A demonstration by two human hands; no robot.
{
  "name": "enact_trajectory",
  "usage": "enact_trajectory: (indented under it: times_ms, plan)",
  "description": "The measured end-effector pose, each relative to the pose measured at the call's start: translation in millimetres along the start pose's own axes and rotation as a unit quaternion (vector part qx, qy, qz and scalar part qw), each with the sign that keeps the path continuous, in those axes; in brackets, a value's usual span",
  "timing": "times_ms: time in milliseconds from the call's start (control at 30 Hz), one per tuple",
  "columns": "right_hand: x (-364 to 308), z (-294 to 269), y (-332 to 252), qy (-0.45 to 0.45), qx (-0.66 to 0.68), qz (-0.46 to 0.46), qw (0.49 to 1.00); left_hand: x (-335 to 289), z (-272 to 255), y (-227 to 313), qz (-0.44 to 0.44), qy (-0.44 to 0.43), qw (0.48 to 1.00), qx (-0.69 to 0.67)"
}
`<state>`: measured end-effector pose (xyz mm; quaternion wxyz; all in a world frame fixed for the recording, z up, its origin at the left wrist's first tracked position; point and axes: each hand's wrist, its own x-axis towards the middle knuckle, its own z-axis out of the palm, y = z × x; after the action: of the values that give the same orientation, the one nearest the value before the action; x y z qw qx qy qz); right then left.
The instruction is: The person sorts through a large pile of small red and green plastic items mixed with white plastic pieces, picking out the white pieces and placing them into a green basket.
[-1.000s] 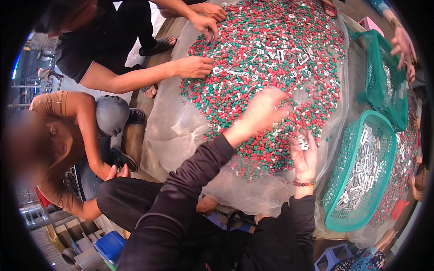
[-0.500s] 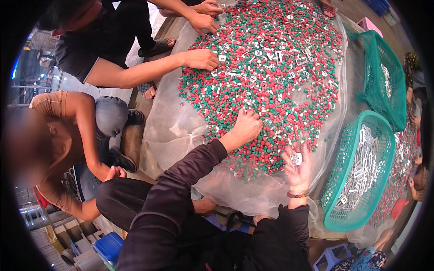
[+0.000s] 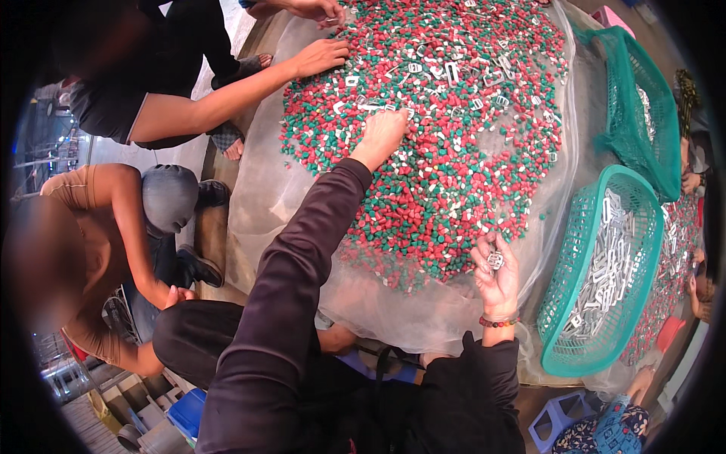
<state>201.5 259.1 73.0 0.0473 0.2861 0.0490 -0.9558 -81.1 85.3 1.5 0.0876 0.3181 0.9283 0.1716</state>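
A wide heap of small red, green and white tumbling stones (image 3: 423,204) lies on a sheer mesh cloth (image 3: 261,204), with silver metal buckles (image 3: 452,73) scattered over it. My left hand (image 3: 384,138) reaches onto the middle of the heap, back of the hand up and fingers curled down beside a few buckles. Its fingertips are hidden, so what they pinch does not show. At the near right edge of the heap, my right hand (image 3: 496,281) is turned palm up, its fingers curled around several small metal buckles (image 3: 495,260).
Right of the cloth, a teal plastic basket (image 3: 556,318) contains many metal buckles; a green net-covered basket (image 3: 635,98) stands beyond it. A co-worker's hand (image 3: 321,57) touches the heap's left edge. Another person (image 3: 113,250) sits at left. A purple stool (image 3: 560,420) is at lower right.
My left hand has moved farther out and left across the heap, toward the buckles. My right hand stays near the same spot, its fingers more curled over its buckles. The view has shifted slightly.
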Motion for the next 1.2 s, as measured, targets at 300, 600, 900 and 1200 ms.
enact_trajectory:
  times_ms: [300,600,900,1200]
  plan:
    - [0.1,3.2,15.3,-0.016,0.028,-0.014,0.999,-25.6,-52.8,31.6,-0.023,0.075,0.994,-0.078]
    - [26.8,-0.3,4.1,0.015,0.031,-0.02,0.999,-60.4,-81.4,152.4,0.252,0.001,0.954,-0.163]
    - [-7.7,39.6,-10.7,0.048,0.052,-0.051,0.996,27.6,9.7,14.3,0.067,0.125,0.989,0.042]
    - [-5.1,14.5,19.3,0.057,0.014,0.062,0.996,19.0,-28.4,-34.0,-0.284,0.127,0.782,-0.54]
